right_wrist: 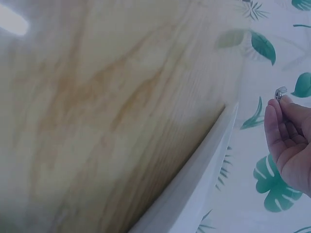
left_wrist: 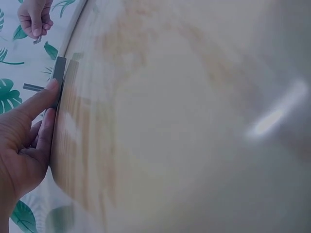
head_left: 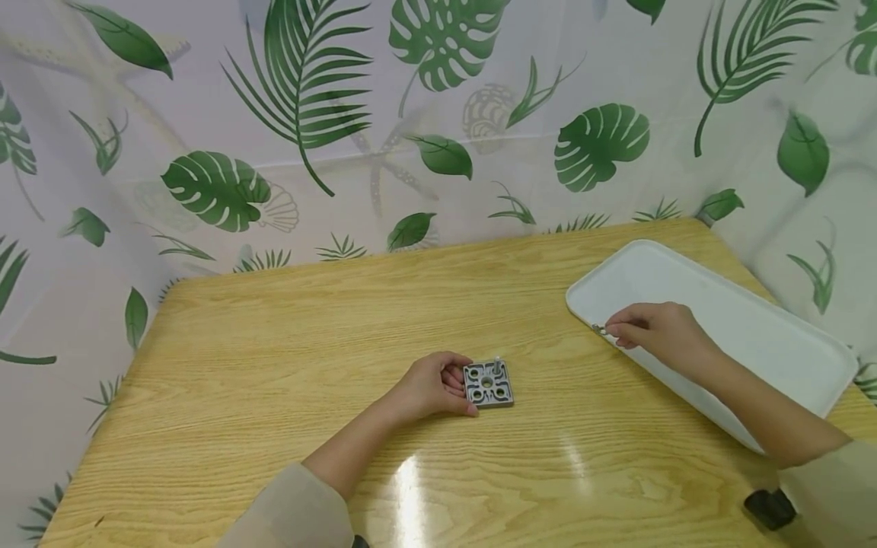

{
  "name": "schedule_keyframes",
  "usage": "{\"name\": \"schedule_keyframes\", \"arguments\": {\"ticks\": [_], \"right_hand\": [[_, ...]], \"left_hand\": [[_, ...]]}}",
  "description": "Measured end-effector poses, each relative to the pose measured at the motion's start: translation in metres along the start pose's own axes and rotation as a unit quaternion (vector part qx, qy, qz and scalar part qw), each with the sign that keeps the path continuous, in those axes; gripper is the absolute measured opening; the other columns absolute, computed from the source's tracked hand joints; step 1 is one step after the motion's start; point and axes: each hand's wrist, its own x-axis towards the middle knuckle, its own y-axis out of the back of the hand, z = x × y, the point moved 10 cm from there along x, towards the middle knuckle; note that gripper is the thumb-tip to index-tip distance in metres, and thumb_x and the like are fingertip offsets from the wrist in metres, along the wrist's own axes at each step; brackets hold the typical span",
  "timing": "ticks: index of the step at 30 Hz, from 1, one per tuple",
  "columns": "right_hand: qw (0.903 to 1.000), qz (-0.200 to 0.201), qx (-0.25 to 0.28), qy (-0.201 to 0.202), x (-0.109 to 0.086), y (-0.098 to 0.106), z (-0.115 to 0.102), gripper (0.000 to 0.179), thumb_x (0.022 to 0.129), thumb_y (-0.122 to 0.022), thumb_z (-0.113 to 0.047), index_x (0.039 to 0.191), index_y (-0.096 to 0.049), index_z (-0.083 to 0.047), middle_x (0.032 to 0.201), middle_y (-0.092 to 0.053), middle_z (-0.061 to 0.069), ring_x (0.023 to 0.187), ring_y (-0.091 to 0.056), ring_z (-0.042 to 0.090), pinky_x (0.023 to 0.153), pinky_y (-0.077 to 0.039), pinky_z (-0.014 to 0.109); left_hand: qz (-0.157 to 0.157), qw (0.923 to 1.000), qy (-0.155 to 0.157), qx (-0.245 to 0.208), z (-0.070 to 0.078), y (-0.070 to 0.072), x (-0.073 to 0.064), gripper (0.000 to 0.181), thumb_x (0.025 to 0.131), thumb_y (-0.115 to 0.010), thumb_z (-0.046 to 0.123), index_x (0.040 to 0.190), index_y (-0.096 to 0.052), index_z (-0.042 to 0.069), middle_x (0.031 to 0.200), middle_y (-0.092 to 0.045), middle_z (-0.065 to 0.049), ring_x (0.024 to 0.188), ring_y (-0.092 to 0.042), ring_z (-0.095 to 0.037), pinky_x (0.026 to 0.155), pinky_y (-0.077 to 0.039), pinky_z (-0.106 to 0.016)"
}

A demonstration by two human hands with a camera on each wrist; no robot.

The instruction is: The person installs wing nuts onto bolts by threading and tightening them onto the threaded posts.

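Note:
On the table lies a square grey metal plate (head_left: pixel 489 383) with round holes in it. A metal pin (head_left: pixel 498 365) stands upright at its far right corner. My left hand (head_left: pixel 435 387) grips the plate from its left side, thumb along the near edge; in the left wrist view the plate (left_wrist: pixel 59 80) shows edge-on with its pin (left_wrist: pixel 33 87) sticking out. My right hand (head_left: pixel 658 335) is over the near left rim of the white tray and pinches a small shiny metal piece (right_wrist: pixel 280 92) between thumb and fingertips. Its exact kind is too small to tell.
The white rectangular tray (head_left: pixel 719 304) stands at the right of the wooden table (head_left: pixel 308 335). A leaf-printed cloth (head_left: pixel 370 114) hangs behind the table and at its sides. Near the right sleeve is a black object (head_left: pixel 770 508).

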Motion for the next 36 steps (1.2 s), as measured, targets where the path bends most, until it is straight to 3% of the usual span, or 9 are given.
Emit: {"name": "schedule_keyframes", "arguments": {"ticks": [18, 31, 36], "right_hand": [[0.9972, -0.028, 0.036, 0.059, 0.014, -0.028, -0.06, 0.01, 0.089, -0.065, -0.011, 0.093, -0.072, -0.005, 0.086, -0.072, 0.01, 0.073, -0.068, 0.02, 0.064, -0.054, 0.026], [0.9898, -0.04, 0.016, 0.136, 0.022, -0.052, -0.106, 0.007, 0.087, -0.066, -0.008, 0.089, -0.072, -0.005, 0.077, -0.07, 0.006, 0.066, -0.063, 0.01, 0.058, -0.051, 0.024], [0.9882, -0.064, 0.018, 0.138, 0.023, -0.066, -0.112, 0.008, 0.088, -0.066, -0.012, 0.09, -0.072, -0.006, 0.078, -0.07, 0.004, 0.067, -0.062, 0.008, 0.058, -0.05, 0.023]], "left_hand": [[0.004, 0.9997, 0.005, 0.024, -0.002, 0.003, 0.002, 0.068, 0.064, -0.087, 0.006, 0.124, -0.055, -0.002, 0.092, -0.057, -0.007, 0.078, -0.057, -0.012, 0.071, -0.052, -0.021], [0.007, 0.9994, -0.002, 0.034, -0.002, 0.001, 0.002, 0.069, 0.063, -0.087, 0.006, 0.124, -0.055, -0.003, 0.091, -0.057, -0.006, 0.077, -0.057, -0.011, 0.07, -0.052, -0.021], [0.005, 0.9996, 0.0, 0.026, -0.003, 0.0, 0.002, 0.068, 0.064, -0.087, 0.006, 0.124, -0.055, -0.003, 0.09, -0.057, -0.006, 0.077, -0.057, -0.011, 0.07, -0.052, -0.021]]}}
